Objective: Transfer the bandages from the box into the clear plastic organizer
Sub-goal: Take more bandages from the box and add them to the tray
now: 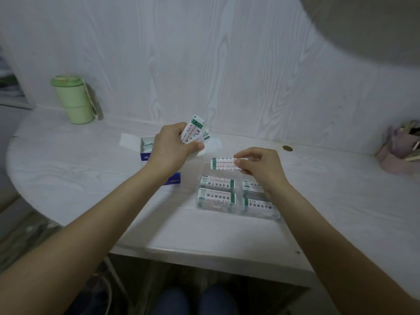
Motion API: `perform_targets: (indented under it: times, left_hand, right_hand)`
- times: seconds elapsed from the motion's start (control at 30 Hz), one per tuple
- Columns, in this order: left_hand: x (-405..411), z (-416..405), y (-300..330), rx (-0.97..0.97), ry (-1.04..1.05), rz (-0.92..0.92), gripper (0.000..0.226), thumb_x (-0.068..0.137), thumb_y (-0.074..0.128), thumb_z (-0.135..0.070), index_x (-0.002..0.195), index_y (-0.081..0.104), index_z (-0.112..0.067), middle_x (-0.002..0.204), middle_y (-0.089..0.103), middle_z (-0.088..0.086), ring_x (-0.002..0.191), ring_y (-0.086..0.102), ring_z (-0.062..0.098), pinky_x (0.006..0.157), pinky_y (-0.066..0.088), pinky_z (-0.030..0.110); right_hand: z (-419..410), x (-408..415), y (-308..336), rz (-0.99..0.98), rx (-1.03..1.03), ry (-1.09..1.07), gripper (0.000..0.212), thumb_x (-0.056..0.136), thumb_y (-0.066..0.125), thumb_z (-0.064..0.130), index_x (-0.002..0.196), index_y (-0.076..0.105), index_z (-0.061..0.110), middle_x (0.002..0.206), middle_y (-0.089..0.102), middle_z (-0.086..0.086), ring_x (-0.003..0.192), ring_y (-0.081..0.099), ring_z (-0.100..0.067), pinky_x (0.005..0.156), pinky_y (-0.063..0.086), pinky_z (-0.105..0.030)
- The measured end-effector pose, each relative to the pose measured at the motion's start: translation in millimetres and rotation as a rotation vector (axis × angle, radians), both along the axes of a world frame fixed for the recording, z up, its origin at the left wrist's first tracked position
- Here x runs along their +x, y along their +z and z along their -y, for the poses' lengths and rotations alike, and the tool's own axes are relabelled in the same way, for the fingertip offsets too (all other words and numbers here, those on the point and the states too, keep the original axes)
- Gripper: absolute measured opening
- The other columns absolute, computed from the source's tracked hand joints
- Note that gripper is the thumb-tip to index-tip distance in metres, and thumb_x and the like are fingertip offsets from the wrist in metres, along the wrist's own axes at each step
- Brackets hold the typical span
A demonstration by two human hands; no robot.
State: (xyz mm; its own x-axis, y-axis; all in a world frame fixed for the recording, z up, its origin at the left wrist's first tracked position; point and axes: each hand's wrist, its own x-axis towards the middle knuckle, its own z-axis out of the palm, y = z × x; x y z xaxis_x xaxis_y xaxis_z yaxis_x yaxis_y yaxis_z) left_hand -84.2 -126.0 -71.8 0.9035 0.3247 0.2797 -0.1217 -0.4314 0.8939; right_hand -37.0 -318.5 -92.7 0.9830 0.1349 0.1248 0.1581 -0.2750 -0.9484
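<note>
The clear plastic organizer [238, 210] sits on the white wood-grain table [68, 169] and serves as the reference for everything else. Four of its compartments already hold wrapped bandages: two stacked on its left side [217, 189] and two on its right side [259, 201], the right pair partly covered by the right wrist. Above the organizer's far edge, the right hand [261, 167] pinches a single wrapped bandage [223, 163] by its right end, thumb and fingertips [238, 163] closed on that end while the rest of the strip sticks out to the left, lying level and clear of the fingers. Up and to the left of the organizer, the left hand [172, 146] grips a small fanned bundle of bandages [193, 130]; its fingers curl round the lower ends and the thumb presses across the front, so the green-printed upper ends project up and to the right beyond the fingertips. Further left of the organizer, partly hidden behind the left hand, lies the open bandage box [146, 148], white inside with blue sides. Far to the organizer's upper left a green lidded cup [72, 98] stands against the wall.
</note>
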Motion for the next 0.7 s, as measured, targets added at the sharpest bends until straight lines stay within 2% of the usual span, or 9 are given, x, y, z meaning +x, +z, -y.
perform_targets:
  times: [0.07, 0.27, 0.43, 0.57, 0.63, 0.67, 0.7]
  left_hand:
    - [-4, 0, 2, 0.015, 0.008, -0.002, 0.025, 0.079, 0.075, -0.016, 0.103, 0.068, -0.014, 0.098, 0.069, 0.003, 0.089, 0.064, 0.020, 0.077, 0.055, 0.037]
    - [-9, 0, 4, 0.066, -0.013, -0.015, 0.022, 0.079, 0.073, -0.014, 0.101, 0.068, -0.014, 0.095, 0.067, 0.002, 0.083, 0.060, 0.019, 0.074, 0.051, 0.033]
    - [-13, -3, 5, 0.089, -0.036, -0.025, 0.022, 0.080, 0.073, -0.014, 0.100, 0.067, -0.011, 0.093, 0.066, 0.003, 0.081, 0.059, 0.019, 0.074, 0.050, 0.032]
    - [-15, -3, 6, 0.090, -0.042, -0.028, 0.025, 0.080, 0.073, -0.015, 0.104, 0.067, -0.012, 0.097, 0.067, 0.002, 0.086, 0.060, 0.019, 0.077, 0.050, 0.032]
    - [-15, -2, 7, 0.088, -0.043, -0.032, 0.025, 0.080, 0.073, -0.015, 0.104, 0.068, -0.012, 0.097, 0.067, 0.002, 0.087, 0.061, 0.019, 0.078, 0.051, 0.033]
    - [-14, -3, 7, 0.082, -0.042, -0.033, 0.024, 0.080, 0.074, -0.015, 0.103, 0.068, -0.012, 0.097, 0.068, 0.002, 0.087, 0.062, 0.020, 0.079, 0.052, 0.034]
    - [-14, -3, 7, 0.067, -0.042, -0.035, 0.025, 0.079, 0.074, -0.015, 0.103, 0.068, -0.011, 0.097, 0.068, 0.003, 0.088, 0.063, 0.021, 0.079, 0.053, 0.036]
  right_hand:
    - [-4, -1, -6, 0.019, -0.107, -0.053, 0.008, 0.077, 0.074, 0.004, 0.078, 0.071, 0.011, 0.066, 0.062, -0.001, 0.061, 0.060, -0.008, 0.070, 0.056, -0.025]
    - [-26, -5, -14, 0.093, -0.453, 0.012, 0.003, 0.080, 0.072, 0.003, 0.080, 0.071, 0.006, 0.073, 0.060, 0.002, 0.069, 0.056, -0.007, 0.053, 0.038, -0.006]
    - [-36, -6, -16, 0.148, -0.621, 0.041, 0.006, 0.083, 0.068, 0.004, 0.079, 0.070, 0.008, 0.080, 0.064, -0.003, 0.084, 0.065, -0.021, 0.070, 0.051, -0.029]
    - [-37, -6, -14, 0.135, -0.839, 0.060, 0.005, 0.084, 0.070, 0.015, 0.086, 0.073, 0.012, 0.090, 0.070, -0.001, 0.088, 0.064, -0.019, 0.066, 0.047, -0.028]
    - [-36, -4, -13, 0.151, -0.865, 0.065, 0.008, 0.084, 0.070, 0.018, 0.091, 0.073, 0.014, 0.094, 0.068, 0.001, 0.093, 0.061, -0.018, 0.069, 0.045, -0.028]
    - [-35, -4, -9, 0.164, -0.801, 0.060, 0.011, 0.085, 0.069, 0.020, 0.094, 0.072, 0.015, 0.095, 0.066, 0.002, 0.093, 0.060, -0.016, 0.070, 0.043, -0.027]
    - [-33, -4, -5, 0.158, -0.654, 0.059, 0.012, 0.086, 0.068, 0.020, 0.096, 0.072, 0.016, 0.093, 0.065, 0.003, 0.089, 0.059, -0.014, 0.070, 0.042, -0.025]
